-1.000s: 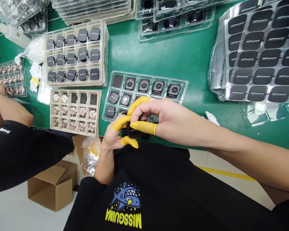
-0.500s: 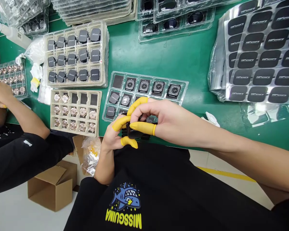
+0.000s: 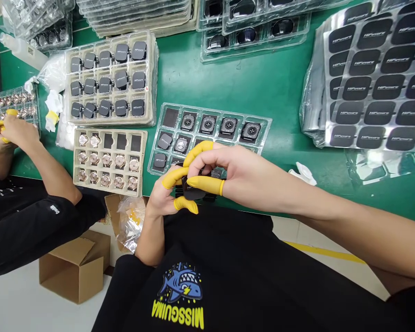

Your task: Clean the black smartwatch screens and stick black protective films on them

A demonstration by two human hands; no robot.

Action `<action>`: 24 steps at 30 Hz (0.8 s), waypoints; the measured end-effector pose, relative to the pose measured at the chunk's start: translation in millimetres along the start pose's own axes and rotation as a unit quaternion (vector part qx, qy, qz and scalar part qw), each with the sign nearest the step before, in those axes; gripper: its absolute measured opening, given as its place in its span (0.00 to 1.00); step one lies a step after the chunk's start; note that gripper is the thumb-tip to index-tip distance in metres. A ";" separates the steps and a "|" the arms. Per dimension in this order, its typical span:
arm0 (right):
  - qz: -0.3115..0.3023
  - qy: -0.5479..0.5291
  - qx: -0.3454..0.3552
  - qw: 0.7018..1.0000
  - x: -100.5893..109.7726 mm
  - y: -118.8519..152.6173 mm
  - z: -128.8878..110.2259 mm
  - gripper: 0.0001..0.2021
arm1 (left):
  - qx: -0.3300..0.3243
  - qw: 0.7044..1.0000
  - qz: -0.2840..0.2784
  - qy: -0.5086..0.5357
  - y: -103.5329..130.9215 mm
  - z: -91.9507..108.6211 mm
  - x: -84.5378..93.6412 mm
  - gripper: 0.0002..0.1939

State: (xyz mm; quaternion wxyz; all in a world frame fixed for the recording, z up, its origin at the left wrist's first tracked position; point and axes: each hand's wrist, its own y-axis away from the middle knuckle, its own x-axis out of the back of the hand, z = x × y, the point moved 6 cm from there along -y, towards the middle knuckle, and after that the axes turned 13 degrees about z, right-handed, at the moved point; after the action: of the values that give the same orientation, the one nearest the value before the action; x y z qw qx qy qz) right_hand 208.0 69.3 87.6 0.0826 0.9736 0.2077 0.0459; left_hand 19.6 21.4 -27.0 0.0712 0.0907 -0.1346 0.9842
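A black smartwatch (image 3: 192,192), its face covered by a dark film with pale lettering, is between my two hands. My left hand (image 3: 164,190), in yellow finger cots, has its fingers against the watch's left side while its thumb stays below. From the right, my right hand (image 3: 228,168) pinches the watch with a yellow-covered thumb across the face; its fingertips are partly hidden. Just beyond my hands lies a clear plastic tray (image 3: 265,134) of smartwatches, some back-up, some with dark lettered covers. My hands hide its near part.
Left stand a beige tray (image 3: 144,161) of rose-gold watches and a tray stack (image 3: 154,87) of covered watches. Sheets of black labels (image 3: 361,87) lie right, near crumpled white paper (image 3: 302,174). More clear trays (image 3: 256,48) sit behind. A co-worker's hands (image 3: 17,131) are far left.
My hands and the smartwatch stay almost in place, the watch face tilting slightly more into view. At left, the co-worker's hands have moved right, in front of their watch tray.
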 end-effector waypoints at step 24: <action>0.035 -0.018 -0.065 0.997 -16.6 28.6 41.6 0.12 | 0.048 0.998 0.018 0.044 15.1 4.7 -2.6 0.44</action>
State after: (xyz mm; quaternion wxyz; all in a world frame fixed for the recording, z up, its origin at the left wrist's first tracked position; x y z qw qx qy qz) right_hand 209.4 30.9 51.0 0.1483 0.9735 0.1685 0.0444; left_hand 20.5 5.4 -26.8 0.0545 0.0481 -0.0857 0.9937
